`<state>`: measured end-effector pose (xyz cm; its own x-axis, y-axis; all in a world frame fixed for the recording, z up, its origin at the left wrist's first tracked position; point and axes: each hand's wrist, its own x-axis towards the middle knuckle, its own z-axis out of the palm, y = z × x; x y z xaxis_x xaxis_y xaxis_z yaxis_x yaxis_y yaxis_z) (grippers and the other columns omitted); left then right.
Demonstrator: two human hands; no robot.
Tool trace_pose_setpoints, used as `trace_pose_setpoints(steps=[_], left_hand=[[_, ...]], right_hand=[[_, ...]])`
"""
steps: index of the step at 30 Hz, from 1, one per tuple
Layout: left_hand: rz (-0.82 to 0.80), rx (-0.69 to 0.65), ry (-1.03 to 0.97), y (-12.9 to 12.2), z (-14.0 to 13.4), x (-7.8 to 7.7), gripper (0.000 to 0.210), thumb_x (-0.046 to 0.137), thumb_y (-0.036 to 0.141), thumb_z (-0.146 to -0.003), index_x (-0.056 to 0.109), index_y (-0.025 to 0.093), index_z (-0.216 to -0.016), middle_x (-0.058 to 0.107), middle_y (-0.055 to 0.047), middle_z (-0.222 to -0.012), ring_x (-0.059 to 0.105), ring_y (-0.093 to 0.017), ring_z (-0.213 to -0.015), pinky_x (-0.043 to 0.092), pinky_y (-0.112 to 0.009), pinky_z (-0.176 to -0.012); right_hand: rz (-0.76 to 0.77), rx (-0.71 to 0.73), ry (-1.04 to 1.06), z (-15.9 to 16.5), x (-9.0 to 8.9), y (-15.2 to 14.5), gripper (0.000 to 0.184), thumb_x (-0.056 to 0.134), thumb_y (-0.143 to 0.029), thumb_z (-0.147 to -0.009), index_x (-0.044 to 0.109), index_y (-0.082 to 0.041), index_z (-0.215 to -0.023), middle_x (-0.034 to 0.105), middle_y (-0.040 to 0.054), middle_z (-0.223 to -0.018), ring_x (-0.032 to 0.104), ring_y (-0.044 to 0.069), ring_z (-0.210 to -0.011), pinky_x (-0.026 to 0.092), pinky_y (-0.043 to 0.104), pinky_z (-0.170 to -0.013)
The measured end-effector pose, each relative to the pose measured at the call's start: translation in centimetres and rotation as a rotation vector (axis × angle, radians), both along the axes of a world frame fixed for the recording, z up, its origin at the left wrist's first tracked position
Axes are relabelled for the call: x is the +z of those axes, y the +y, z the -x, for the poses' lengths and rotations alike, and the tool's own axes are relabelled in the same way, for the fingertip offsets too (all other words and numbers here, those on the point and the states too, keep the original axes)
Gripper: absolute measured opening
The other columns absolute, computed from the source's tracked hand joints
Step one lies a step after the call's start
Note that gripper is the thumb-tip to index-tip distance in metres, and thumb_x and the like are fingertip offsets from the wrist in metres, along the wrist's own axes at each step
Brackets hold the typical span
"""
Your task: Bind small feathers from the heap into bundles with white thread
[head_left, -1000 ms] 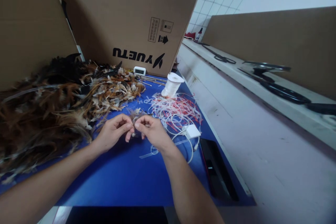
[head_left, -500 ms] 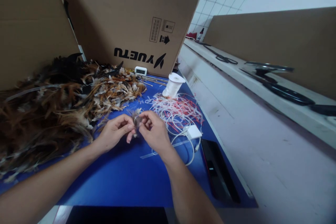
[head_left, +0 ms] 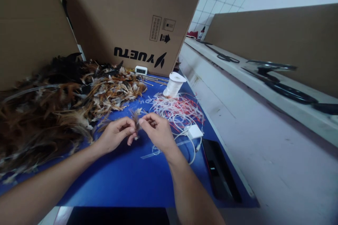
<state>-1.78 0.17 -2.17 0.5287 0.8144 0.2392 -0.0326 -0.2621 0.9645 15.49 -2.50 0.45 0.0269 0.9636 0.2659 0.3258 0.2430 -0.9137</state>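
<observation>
Between my hands, over the blue table top [head_left: 118, 182], is a small tuft of brownish-grey feathers [head_left: 136, 117]. My left hand [head_left: 118, 134] pinches it near its lower end with thumb and forefinger. From the other side, the thumb and forefinger of my right hand [head_left: 156, 129] come together at the tuft's right edge; whether they grip a strand is too small to see. A large pile of brown, black and cream feathers [head_left: 79, 102] lies to the left of my hands.
Beyond my right hand stand a white spool [head_left: 174, 85] and a tangle of red and white strips [head_left: 176, 109]. A white adapter with cable [head_left: 194, 132] and a black phone-like device [head_left: 220, 170] lie at right. Cardboard [head_left: 126, 17] walls the back; a ledge [head_left: 248, 74] holds scissors [head_left: 224, 57].
My right hand has shifted slightly to the right, so more of the feather tuft shows between my hands. The left hand keeps its pinch in nearly the same spot.
</observation>
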Motion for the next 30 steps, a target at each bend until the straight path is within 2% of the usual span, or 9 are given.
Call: trace_pose_setpoints(steps=[3,7,11,18,24,30], left_hand=[[-0.009,-0.011,0.009,-0.1,0.0,0.0,0.021,0.058,0.033,-0.089,0.057,0.015,-0.078,0.063,0.001,-0.061,0.056,-0.009,-0.047,0.045,-0.023,-0.055],[-0.022,-0.017,0.020,-0.2,0.0,0.0,0.020,0.057,0.032,-0.089,0.058,0.015,-0.078,0.062,0.002,-0.058,0.056,-0.009,-0.047,0.046,-0.023,-0.056],[-0.016,-0.018,0.026,-0.3,0.0,0.1,0.021,0.058,0.033,-0.088,0.057,0.015,-0.078,0.063,0.001,-0.060,0.056,-0.009,-0.047,0.046,-0.023,-0.055],[0.054,0.005,-0.026,-0.1,0.0,0.2,0.021,0.060,0.034,-0.088,0.056,0.015,-0.080,0.066,0.000,-0.063,0.059,-0.010,-0.049,0.048,-0.024,-0.057],[0.168,0.020,-0.107,0.0,-0.2,0.6,0.021,0.066,0.032,-0.084,0.056,0.014,-0.078,0.068,-0.001,-0.067,0.060,-0.010,-0.052,0.050,-0.025,-0.057],[0.306,0.036,-0.185,0.1,-0.2,0.8,0.022,0.071,0.030,-0.080,0.057,0.014,-0.076,0.068,-0.002,-0.064,0.061,-0.011,-0.053,0.051,-0.024,-0.057]], right_hand=[[0.045,0.050,-0.005,0.1,-0.3,0.1,0.017,0.063,-0.033,-0.080,0.067,-0.019,-0.072,0.063,-0.0009,-0.065,0.054,0.010,-0.058,0.042,0.022,-0.055],[0.136,0.108,0.174,0.3,-0.6,0.3,0.012,0.064,-0.028,-0.077,0.067,-0.018,-0.071,0.064,-0.0008,-0.064,0.056,0.010,-0.056,0.045,0.023,-0.056],[0.174,0.114,0.254,0.4,-0.4,0.5,0.010,0.064,-0.026,-0.074,0.065,-0.018,-0.069,0.064,-0.0017,-0.063,0.056,0.010,-0.056,0.046,0.023,-0.056],[0.134,0.093,0.322,0.3,-0.1,0.3,0.007,0.064,-0.023,-0.070,0.063,-0.017,-0.066,0.060,-0.0037,-0.059,0.050,0.008,-0.053,0.043,0.021,-0.055],[0.094,0.088,0.298,0.1,0.0,0.3,0.009,0.064,-0.025,-0.070,0.062,-0.018,-0.065,0.057,-0.0037,-0.058,0.047,0.008,-0.051,0.039,0.021,-0.051],[0.066,0.120,0.267,-0.3,0.5,0.2,0.012,0.064,-0.027,-0.070,0.060,-0.018,-0.065,0.057,-0.0028,-0.061,0.048,0.009,-0.056,0.040,0.023,-0.053]])
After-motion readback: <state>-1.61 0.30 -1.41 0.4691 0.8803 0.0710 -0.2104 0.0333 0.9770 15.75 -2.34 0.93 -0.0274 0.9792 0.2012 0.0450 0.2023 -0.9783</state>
